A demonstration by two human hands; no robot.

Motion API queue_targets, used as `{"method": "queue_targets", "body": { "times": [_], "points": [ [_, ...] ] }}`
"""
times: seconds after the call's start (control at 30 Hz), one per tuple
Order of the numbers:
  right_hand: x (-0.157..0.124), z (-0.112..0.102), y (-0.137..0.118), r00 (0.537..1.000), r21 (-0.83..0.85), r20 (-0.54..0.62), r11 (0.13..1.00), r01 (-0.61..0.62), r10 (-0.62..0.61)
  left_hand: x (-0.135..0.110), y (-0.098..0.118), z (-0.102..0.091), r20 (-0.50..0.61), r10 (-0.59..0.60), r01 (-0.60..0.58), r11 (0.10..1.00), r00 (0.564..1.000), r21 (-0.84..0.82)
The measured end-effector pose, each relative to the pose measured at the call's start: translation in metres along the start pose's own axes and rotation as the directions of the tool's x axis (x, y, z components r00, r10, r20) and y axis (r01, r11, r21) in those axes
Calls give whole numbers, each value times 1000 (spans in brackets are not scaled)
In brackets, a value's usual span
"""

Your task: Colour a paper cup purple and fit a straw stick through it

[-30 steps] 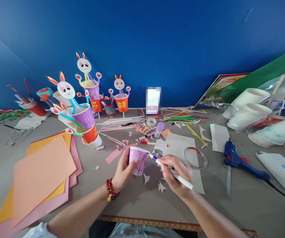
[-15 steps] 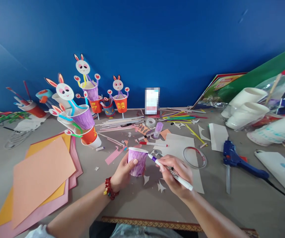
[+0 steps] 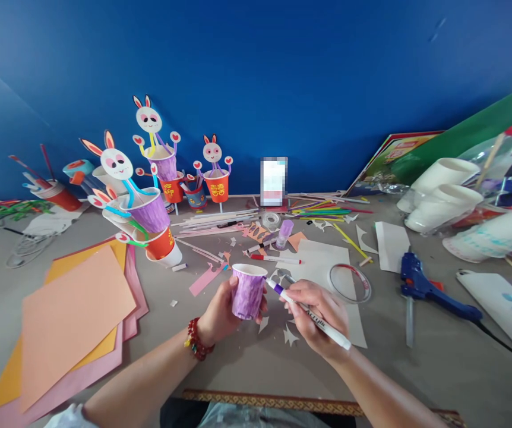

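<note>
A paper cup (image 3: 247,294), coloured streaky purple with a white rim, is held upright by my left hand (image 3: 224,309), which wraps round its left side and underneath. Between the fingers of my right hand (image 3: 318,315) is a white marker (image 3: 313,318) with a purple band, gripped like a pen. Its tip meets the cup's right side just under the rim. White paper scraps (image 3: 290,336) lie on the table below the cup. Behind it are a red marker (image 3: 276,259) and a purple-capped glue stick (image 3: 285,233).
Rabbit figures in cups (image 3: 149,205) stand at the left, behind stacked coloured paper (image 3: 78,321). On the right are a blue glue gun (image 3: 438,294), a tape roll (image 3: 350,283) and wrapped white cups (image 3: 443,205). A phone (image 3: 274,181) leans by the blue wall.
My left hand has tilted the cup slightly so more of its opening shows, and shifted it a little right. The marker has moved slightly right and down with my right hand.
</note>
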State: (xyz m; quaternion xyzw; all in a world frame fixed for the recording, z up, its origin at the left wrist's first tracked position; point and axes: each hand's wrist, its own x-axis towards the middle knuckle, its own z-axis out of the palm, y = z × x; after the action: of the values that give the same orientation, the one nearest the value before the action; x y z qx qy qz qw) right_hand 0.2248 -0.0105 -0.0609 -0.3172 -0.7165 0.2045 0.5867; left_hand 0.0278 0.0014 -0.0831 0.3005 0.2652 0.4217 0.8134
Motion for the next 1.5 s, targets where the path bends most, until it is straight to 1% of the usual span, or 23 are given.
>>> {"method": "queue_targets", "body": {
  "times": [0.13,0.3,0.43,0.57,0.67,0.87,0.97,1.03,1.1,1.17,1.23,1.3,1.37,1.5],
  "points": [
    [3,2,-2,1000,11,10,1000,29,-29,1,-4,-4,-9,-27,27,1000,1000,13],
    [7,3,-5,997,21,39,998,65,-66,-2,-7,-4,17,9,-9,999,1000,31],
    [4,1,-2,999,11,31,1000,13,-13,-4,-6,-5,50,20,-21,1000,999,15],
    [2,0,0,999,-2,14,999,-50,50,-3,-4,-8,46,5,-4,1000,999,-20],
    [1,0,-1,999,-9,14,999,-49,49,-3,-2,-7,57,1,0,1000,998,-13],
    [0,1,-2,999,12,43,1000,11,-11,-1,-4,-5,93,3,-1,1000,996,-25],
    [-1,0,1,999,2,29,999,-34,34,-1,-4,-7,99,-1,7,998,995,-60],
    [-2,0,2,998,-8,18,998,-58,58,-1,-3,-8,80,18,-11,997,997,-78],
    [-2,0,2,999,1,14,999,-47,47,-1,-2,-7,54,35,-30,995,998,-93],
    [-1,0,0,1000,22,21,1000,-18,17,-1,-1,-6,42,24,-19,994,999,-107],
    [0,1,-1,999,31,44,999,17,-18,0,-2,-6,58,-8,16,992,998,-124],
    [1,1,-1,998,35,63,999,25,-27,0,-3,-6,81,-37,49,987,996,-152],
    [1,1,1,998,27,61,1000,-6,4,1,-4,-6,94,-43,60,980,995,-190],
    [-2,0,5,997,-15,22,997,-78,78,0,-4,-6,110,-2,29,969,994,-246]
  ]
}}
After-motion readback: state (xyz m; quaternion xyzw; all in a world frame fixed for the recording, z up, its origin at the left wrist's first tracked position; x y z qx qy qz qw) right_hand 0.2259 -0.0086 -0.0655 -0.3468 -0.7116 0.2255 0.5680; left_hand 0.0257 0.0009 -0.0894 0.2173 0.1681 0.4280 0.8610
